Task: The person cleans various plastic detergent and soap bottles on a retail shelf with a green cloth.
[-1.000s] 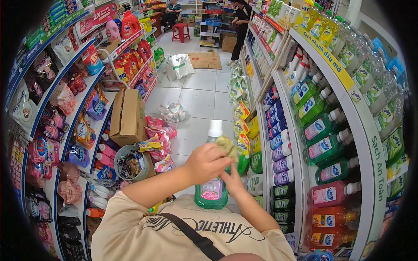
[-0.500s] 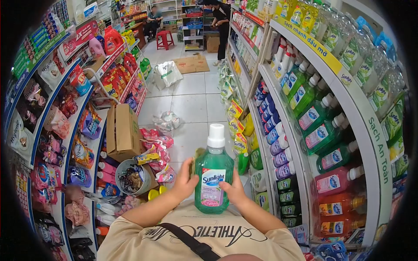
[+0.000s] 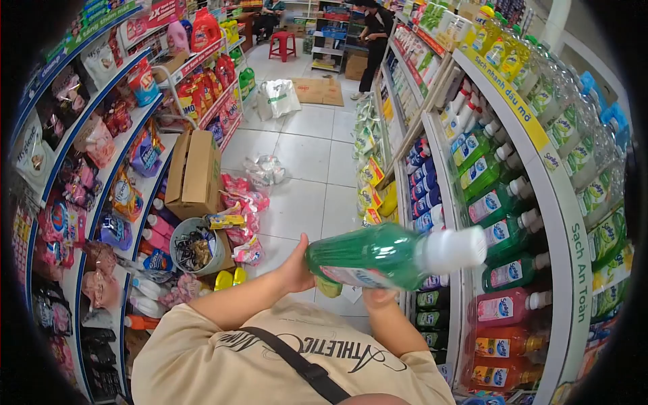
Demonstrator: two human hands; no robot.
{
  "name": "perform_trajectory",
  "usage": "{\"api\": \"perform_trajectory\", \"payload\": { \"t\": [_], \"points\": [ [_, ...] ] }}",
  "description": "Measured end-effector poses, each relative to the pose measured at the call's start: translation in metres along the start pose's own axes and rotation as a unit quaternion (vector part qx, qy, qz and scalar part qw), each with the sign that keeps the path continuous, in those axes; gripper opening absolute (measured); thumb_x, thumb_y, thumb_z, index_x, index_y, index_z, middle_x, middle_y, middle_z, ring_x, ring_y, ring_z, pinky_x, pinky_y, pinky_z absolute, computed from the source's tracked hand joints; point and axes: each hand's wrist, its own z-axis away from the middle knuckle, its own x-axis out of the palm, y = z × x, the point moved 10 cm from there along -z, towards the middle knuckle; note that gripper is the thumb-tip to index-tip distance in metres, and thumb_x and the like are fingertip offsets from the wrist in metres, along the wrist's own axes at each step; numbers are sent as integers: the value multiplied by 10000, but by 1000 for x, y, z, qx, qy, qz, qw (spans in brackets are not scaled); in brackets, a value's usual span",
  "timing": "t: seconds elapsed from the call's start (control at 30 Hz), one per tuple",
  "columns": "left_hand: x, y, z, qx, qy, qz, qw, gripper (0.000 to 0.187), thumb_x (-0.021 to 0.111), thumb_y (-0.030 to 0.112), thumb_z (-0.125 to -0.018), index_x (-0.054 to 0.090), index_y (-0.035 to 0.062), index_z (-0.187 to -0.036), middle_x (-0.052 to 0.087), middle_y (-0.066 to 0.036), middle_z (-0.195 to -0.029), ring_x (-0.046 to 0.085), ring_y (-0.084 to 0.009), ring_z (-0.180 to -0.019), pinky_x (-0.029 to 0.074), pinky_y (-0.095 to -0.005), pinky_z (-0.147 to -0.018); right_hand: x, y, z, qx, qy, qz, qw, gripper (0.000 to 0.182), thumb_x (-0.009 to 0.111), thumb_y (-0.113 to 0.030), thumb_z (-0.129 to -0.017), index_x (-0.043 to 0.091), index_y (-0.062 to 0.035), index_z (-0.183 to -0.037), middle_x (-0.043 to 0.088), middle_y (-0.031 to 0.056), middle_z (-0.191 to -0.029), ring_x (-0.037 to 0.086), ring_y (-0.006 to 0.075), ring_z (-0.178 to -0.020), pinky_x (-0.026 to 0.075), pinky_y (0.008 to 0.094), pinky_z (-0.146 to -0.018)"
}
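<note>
A bottle of green Sunlight cleaner (image 3: 364,255) with a white cap lies tilted nearly sideways in front of my shirt, its cap pointing right. My left hand (image 3: 297,266) is at the base end, thumb up, its other fingers mostly hidden behind the bottle. From below, my right hand (image 3: 381,300) grips the bottle near its shoulder, largely covered by it. A small yellow-green piece, perhaps a cloth (image 3: 329,287), shows under the bottle beside my left hand. The label is partly turned downward.
Shelves with several Sunlight bottles (image 3: 506,270) stand close on my right. Packed shelves (image 3: 128,189) line the left, with a cardboard box (image 3: 192,175) and a bucket (image 3: 202,250) on the floor. Farther back are a red stool (image 3: 282,46) and a standing person (image 3: 373,44).
The bottle has gone from upright, label facing me, to tilted sideways with its cap to the right. My right hand has moved beneath it. The view has shifted slightly.
</note>
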Motion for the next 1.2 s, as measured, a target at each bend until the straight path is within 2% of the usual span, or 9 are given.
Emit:
{"api": "perform_trajectory", "payload": {
  "t": [0.2, 0.3, 0.33, 0.43, 0.47, 0.57, 0.67, 0.87, 1.2],
  "points": [
    [-40, 1, 25, -14, 255, 23, 967, 653, 318, 604, -851, 443, 98, -1244, 488, -100, -1231, 439, -245, -1152, 330, -390, -965, 17, 12, -10, 91, -72, 180, 977, 850, 831, -240, -558, 368, -6, -1231, 515, 113, -1124, 512, 219, -1033, 396, 364, -908],
    [-109, 28, 25, 54, 309, -220, 924, 463, 424, 465, -879, 532, 92, -1132, 572, -83, -1088, 521, -249, -1031, 401, -355, -878, 31, -12, -29, 75, -54, 270, 959, 804, 830, -197, -541, 398, 2, -1189, 548, 124, -1056, 550, 212, -970, 432, 344, -849],
    [-71, 77, 35, 105, 332, -430, 833, 303, 547, 271, -844, 560, 55, -1056, 602, -93, -974, 559, -267, -910, 435, -347, -807, 30, -14, -29, 68, -47, 275, 958, 791, 829, -187, -536, 406, 2, -1177, 557, 126, -1036, 558, 210, -954, 439, 340, -833],
    [45, 195, 71, 419, 324, -759, 379, 373, 628, 77, -718, 529, 2, -1070, 570, -152, -964, 534, -304, -908, 427, -371, -821, 25, -22, -27, 38, -41, 314, 948, 778, 834, -176, -516, 428, 7, -1154, 578, 128, -991, 576, 205, -914, 449, 328, -815],
    [68, 228, 82, 424, 369, -740, 369, 354, 618, 40, -718, 532, 16, -1061, 552, -155, -1024, 517, -306, -962, 415, -377, -844, 23, -22, -26, 49, -50, 321, 945, 776, 834, -175, -513, 431, 8, -1151, 579, 129, -993, 576, 205, -915, 446, 327, -819],
    [157, 257, 125, 642, 347, -663, 169, 418, 617, 53, -736, 516, 42, -1142, 532, -171, -1054, 503, -312, -1010, 403, -378, -863, 13, -15, -23, 102, -45, 294, 949, 771, 828, -181, -503, 443, 9, -1143, 581, 133, -1020, 572, 212, -930, 439, 331, -833],
    [143, 256, 64, 345, 279, -829, 341, 432, 625, 67, -739, 520, 48, -1158, 539, -165, -1040, 518, -308, -993, 412, -355, -853, -12, -13, -5, 103, 26, 263, 959, 778, 823, -206, -498, 448, 11, -1145, 584, 130, -1024, 572, 214, -931, 438, 346, -834],
    [65, 173, 28, 146, 190, -823, 515, 402, 628, 56, -718, 546, 19, -1109, 558, -151, -1072, 528, -299, -1008, 391, -333, -896, -68, -57, 5, 87, 121, 404, 903, 779, 816, -195, -537, 429, 3, -1184, 553, 156, -1089, 542, 241, -1008, 418, 353, -873],
    [10, 127, 43, 127, 147, -828, 527, 378, 646, 169, -738, 575, 61, -1093, 562, -146, -1018, 517, -306, -982, 417, -353, -850, -196, -212, 37, -176, 402, 574, 692, 700, 748, -55, -638, 381, 15, -1229, 432, 174, -1209, 429, 287, -1115, 329, 368, -958]
  ]
}}
